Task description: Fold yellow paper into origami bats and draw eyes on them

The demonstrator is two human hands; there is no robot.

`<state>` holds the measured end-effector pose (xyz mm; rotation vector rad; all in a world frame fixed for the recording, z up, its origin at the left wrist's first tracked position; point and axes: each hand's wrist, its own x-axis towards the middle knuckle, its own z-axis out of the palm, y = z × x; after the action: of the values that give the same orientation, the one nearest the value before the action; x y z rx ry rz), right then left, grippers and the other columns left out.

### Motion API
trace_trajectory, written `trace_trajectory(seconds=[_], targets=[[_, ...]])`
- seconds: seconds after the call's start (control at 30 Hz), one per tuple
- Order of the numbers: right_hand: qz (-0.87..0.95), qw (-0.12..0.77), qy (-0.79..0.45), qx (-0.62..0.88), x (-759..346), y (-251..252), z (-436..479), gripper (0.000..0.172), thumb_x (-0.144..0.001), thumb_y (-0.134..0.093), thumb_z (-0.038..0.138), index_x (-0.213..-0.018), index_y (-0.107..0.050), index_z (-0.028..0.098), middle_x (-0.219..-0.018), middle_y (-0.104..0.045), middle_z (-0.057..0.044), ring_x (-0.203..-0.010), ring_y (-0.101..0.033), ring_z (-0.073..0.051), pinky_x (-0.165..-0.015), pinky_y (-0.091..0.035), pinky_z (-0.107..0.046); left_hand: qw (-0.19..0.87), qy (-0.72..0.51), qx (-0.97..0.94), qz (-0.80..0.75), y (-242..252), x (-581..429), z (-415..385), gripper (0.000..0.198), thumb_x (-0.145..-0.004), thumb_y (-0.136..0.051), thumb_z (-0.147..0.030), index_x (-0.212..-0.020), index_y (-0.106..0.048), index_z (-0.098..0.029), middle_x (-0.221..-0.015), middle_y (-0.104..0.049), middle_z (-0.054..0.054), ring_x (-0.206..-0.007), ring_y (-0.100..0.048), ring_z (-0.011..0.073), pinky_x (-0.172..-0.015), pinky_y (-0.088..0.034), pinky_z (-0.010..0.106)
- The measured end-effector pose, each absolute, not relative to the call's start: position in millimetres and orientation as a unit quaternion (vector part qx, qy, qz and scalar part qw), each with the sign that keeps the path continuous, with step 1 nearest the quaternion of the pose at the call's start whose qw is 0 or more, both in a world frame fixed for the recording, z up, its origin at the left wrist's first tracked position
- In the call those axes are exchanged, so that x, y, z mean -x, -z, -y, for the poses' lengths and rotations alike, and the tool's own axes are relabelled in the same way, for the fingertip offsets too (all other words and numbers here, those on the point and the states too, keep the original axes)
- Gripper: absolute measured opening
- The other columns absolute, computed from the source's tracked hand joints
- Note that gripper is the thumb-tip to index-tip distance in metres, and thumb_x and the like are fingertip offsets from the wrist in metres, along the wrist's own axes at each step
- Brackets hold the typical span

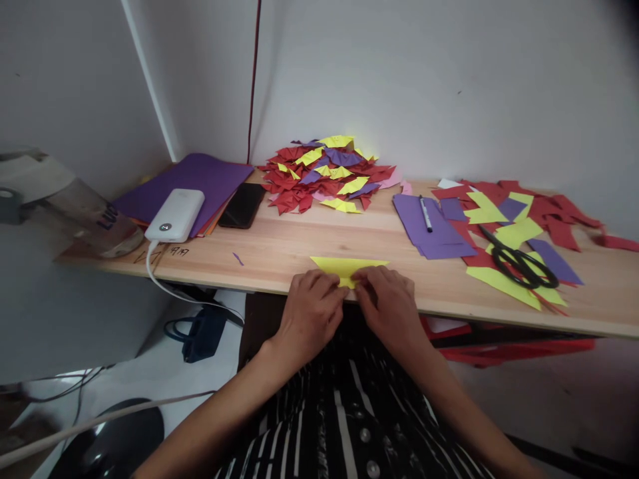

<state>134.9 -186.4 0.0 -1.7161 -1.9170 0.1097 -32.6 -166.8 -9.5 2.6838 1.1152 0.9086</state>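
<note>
Over there, the left hand and right hand pinch the yellow paper by its near edge, at the desk's six o'clock, seemingly mid-fold; the next move likely calls for a firm, even crease. Folded paper shapes heap at twelve.

yellow paper: is lying at the near edge of the table
left hand: is holding the paper's near side with curled fingers
right hand: is pinching it just beside
folded pile: is sitting near the wall
pen: is lying on purple sheets
scissors: are resting on scraps
phone: is lying near the power bank
</note>
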Motion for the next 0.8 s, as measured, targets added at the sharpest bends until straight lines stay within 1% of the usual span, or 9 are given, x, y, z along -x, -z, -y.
trace_trajectory(seconds=[0.07, 0.13, 0.23, 0.37, 0.57, 0.7, 0.8], targets=[[0.724, 0.281, -0.041, 0.629, -137, 0, 194, 0.017, -0.089, -0.049, 0.018, -0.101, -0.062, 0.020, -0.093, -0.062, -0.006, -0.089, -0.053, -0.023, -0.079, -0.034, -0.037, 0.036, -0.297, -0.883, -0.362, 11, 33, 167, 0.026, -0.087, -0.050, -0.015, -0.109, -0.063, -0.021, -0.116, -0.062, 0.006, -0.108, -0.047, 0.0258, -0.088, -0.041, 0.043], [0.740, 0.270, -0.027, 0.616, -137, 0, 203, 0.024, -0.091, -0.050, 0.021, -0.111, -0.063, 0.022, -0.099, -0.061, -0.007, -0.093, -0.052, -0.024, -0.081, -0.036, -0.038, 0.030, -0.297, -0.884, -0.360, 12, 34, 167, 0.028, -0.087, -0.050, -0.014, -0.112, -0.062, -0.020, -0.121, -0.061, 0.005, -0.110, -0.047, 0.0263, -0.089, -0.040, 0.043], [0.755, 0.248, 0.006, 0.607, -136, -2, 212, 0.032, -0.088, -0.055, 0.019, -0.119, -0.063, 0.024, -0.107, -0.060, -0.009, -0.098, -0.051, -0.025, -0.085, -0.037, -0.041, 0.028, -0.303, -0.884, -0.354, 13, 34, 166, 0.028, -0.087, -0.050, -0.013, -0.111, -0.062, -0.019, -0.116, -0.065, 0.004, -0.107, -0.048, 0.0251, -0.087, -0.041, 0.042], [0.757, 0.225, 0.035, 0.612, -134, -4, 215, 0.034, -0.087, -0.057, 0.018, -0.120, -0.064, 0.023, -0.107, -0.061, -0.009, -0.098, -0.052, -0.026, -0.084, -0.038, -0.042, 0.054, -0.329, -0.878, -0.344, 13, 36, 161, 0.023, -0.087, -0.053, -0.014, -0.106, -0.064, -0.020, -0.108, -0.069, 0.001, -0.102, -0.050, 0.0225, -0.084, -0.042, 0.040], [0.766, 0.201, 0.052, 0.608, -134, -3, 218, 0.035, -0.087, -0.057, 0.019, -0.122, -0.063, 0.021, -0.110, -0.063, -0.010, -0.099, -0.053, -0.027, -0.083, -0.039, -0.043, 0.103, -0.345, -0.865, -0.349, 14, 40, 155, 0.019, -0.087, -0.053, -0.014, -0.100, -0.065, -0.021, -0.106, -0.070, 0.001, -0.099, -0.052, 0.0208, -0.085, -0.042, 0.039], [0.762, 0.225, 0.033, 0.606, -136, 1, 219, 0.034, -0.088, -0.056, 0.019, -0.122, -0.061, 0.019, -0.113, -0.062, -0.011, -0.101, -0.053, -0.027, -0.086, -0.039, -0.042, 0.125, -0.350, -0.849, -0.376, 10, 36, 154, 0.013, -0.088, -0.053, -0.018, -0.096, -0.063, -0.021, -0.100, -0.069, 0.001, -0.096, -0.053, 0.0200, -0.084, -0.042, 0.037], [0.745, 0.255, 0.005, 0.617, -139, 2, 215, 0.031, -0.090, -0.052, 0.021, -0.120, -0.060, 0.017, -0.109, -0.062, -0.010, -0.099, -0.053, -0.026, -0.085, -0.039, -0.041, 0.142, -0.331, -0.832, -0.422, 6, 31, 153, 0.011, -0.086, -0.059, -0.023, -0.097, -0.060, -0.020, -0.098, -0.066, 0.004, -0.096, -0.053, 0.0211, -0.083, -0.042, 0.037]])
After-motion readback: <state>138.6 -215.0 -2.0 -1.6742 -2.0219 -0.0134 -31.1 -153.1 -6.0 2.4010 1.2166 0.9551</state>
